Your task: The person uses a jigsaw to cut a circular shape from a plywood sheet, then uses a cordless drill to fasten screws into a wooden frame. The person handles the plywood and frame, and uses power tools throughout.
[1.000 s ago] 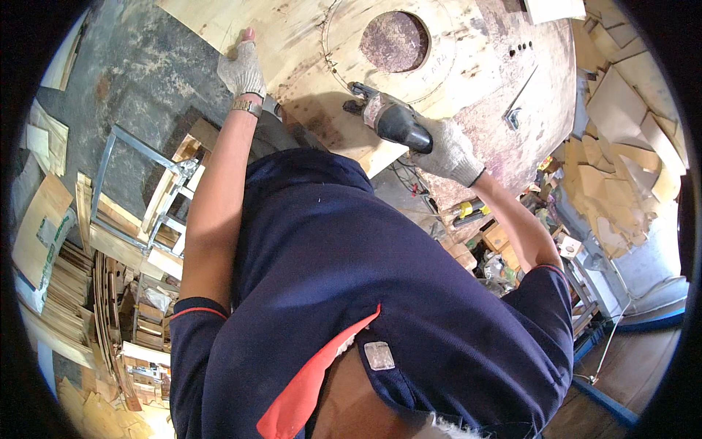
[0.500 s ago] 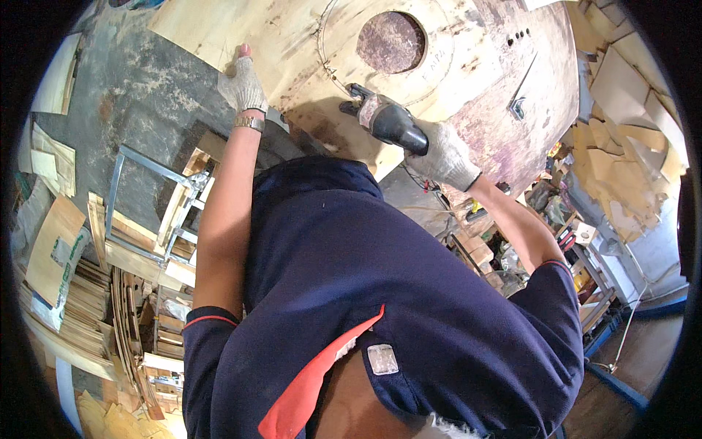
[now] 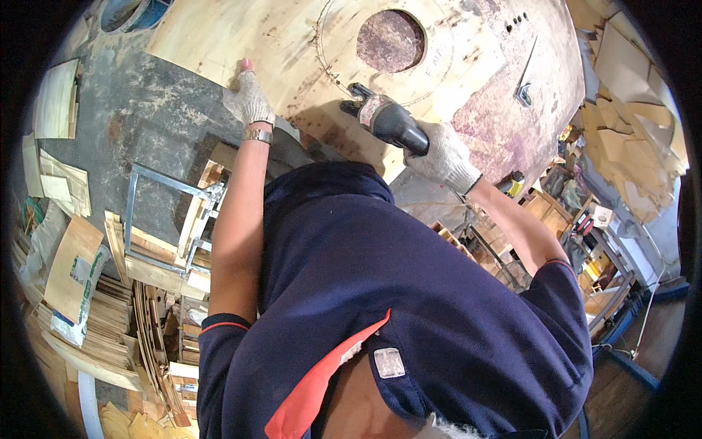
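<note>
A pale plywood sheet [image 3: 292,36] with a round hole and a drawn ring lies in front of me. My right hand [image 3: 442,157], in a white knit glove, is closed around the rear of a black jigsaw [image 3: 395,126]. The jigsaw's front end rests on the sheet by the ring's near left, where a dark jagged line runs along the curve. My left hand [image 3: 248,101], also gloved, grips the sheet's left edge, its bare thumb tip on the wood. Its other fingers are partly hidden.
The sheet lies on a larger stained round tabletop [image 3: 482,139], with a small metal tool [image 3: 523,94] on its right side. A metal frame [image 3: 162,212] and stacked wood strips [image 3: 99,322] are at left. Thin board scraps [image 3: 636,146] pile up at far right.
The whole view has shifted slightly, with the surroundings moving a little right at left. The jigsaw and my right hand keep nearly the same place on the sheet; my left hand still holds its edge.
</note>
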`<state>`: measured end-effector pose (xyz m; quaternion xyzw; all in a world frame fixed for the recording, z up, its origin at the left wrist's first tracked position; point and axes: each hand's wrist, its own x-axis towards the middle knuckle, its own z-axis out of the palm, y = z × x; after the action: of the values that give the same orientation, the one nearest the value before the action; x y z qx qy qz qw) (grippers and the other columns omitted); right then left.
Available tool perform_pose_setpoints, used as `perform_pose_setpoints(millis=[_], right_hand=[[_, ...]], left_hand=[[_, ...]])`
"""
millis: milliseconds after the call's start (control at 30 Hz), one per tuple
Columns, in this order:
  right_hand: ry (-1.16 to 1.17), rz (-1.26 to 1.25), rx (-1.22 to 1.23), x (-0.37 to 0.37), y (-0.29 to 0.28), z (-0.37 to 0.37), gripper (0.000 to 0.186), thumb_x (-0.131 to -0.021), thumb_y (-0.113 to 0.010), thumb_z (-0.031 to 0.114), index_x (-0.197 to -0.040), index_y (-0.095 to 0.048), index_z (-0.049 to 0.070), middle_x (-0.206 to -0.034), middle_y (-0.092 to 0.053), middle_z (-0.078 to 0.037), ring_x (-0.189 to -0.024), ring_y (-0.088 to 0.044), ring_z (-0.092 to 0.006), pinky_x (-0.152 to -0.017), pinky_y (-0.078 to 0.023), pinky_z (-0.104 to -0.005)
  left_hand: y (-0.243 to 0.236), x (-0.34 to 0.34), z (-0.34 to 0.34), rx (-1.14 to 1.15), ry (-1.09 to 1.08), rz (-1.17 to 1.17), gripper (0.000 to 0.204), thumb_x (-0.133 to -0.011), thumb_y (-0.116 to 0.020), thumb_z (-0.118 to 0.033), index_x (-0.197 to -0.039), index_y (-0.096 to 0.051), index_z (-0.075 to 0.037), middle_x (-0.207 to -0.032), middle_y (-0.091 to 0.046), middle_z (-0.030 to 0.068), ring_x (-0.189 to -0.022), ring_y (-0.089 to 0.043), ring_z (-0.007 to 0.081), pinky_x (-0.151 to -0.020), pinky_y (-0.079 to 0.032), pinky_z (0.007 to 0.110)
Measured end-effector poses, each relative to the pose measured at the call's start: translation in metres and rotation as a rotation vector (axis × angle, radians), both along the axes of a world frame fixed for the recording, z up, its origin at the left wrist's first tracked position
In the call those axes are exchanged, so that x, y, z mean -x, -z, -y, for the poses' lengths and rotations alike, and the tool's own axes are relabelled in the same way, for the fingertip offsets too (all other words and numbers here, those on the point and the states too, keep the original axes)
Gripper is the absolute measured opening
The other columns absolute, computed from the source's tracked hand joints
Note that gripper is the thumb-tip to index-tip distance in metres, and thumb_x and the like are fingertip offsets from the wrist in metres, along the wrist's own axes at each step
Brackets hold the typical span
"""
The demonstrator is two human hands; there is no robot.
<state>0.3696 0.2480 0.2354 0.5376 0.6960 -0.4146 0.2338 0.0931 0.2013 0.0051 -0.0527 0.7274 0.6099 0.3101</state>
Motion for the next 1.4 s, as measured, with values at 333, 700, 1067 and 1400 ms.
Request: perform_pose_setpoints(millis=[333, 700, 1067, 1400], right_hand=[[-0.039, -0.014, -0.010, 0.004, 0.004, -0.002, 0.043, -0.069, -0.072, 0.023, -0.108, -0.066, 0.006, -0.078, -0.068, -0.022, -0.076, -0.069, -0.0389, -0.070, -0.053, -0.0449], [0.029, 0.022, -0.002, 0.017, 0.003, 0.001, 0.041, -0.071, -0.070, 0.023, -0.109, -0.068, 0.008, -0.077, -0.070, -0.019, -0.075, -0.071, -0.0338, -0.071, -0.055, -0.0430], [0.050, 0.057, 0.011, 0.026, 0.007, 0.001, 0.038, -0.073, -0.071, 0.024, -0.107, -0.068, 0.008, -0.080, -0.071, -0.019, -0.078, -0.072, -0.0342, -0.074, -0.056, -0.0429], [0.108, 0.025, -0.025, 0.034, 0.007, 0.004, 0.038, -0.072, -0.071, 0.024, -0.104, -0.068, 0.004, -0.078, -0.069, -0.020, -0.078, -0.071, -0.0352, -0.073, -0.055, -0.0433]], left_hand=[[0.004, -0.002, 0.002, -0.054, -0.036, 0.036, 0.046, -0.082, -0.084, -0.036, -0.103, -0.074, 0.003, -0.099, -0.072, 0.0077, -0.089, -0.062, 0.0152, -0.083, -0.048, 0.035], [-0.006, 0.000, 0.004, 0.017, 0.043, 0.069, 0.053, -0.083, -0.082, -0.040, -0.113, -0.072, 0.002, -0.106, -0.070, 0.0052, -0.095, -0.059, 0.0134, -0.086, -0.045, 0.032], [0.003, 0.000, 0.003, 0.025, 0.002, -0.021, 0.045, -0.082, -0.083, -0.035, -0.104, -0.075, 0.003, -0.096, -0.073, 0.0094, -0.085, -0.062, 0.0150, -0.078, -0.048, 0.033], [-0.003, -0.003, 0.001, 0.038, -0.026, 0.000, 0.044, -0.082, -0.083, -0.037, -0.095, -0.074, 0.004, -0.087, -0.070, 0.0053, -0.076, -0.058, 0.0141, -0.070, -0.047, 0.032]])
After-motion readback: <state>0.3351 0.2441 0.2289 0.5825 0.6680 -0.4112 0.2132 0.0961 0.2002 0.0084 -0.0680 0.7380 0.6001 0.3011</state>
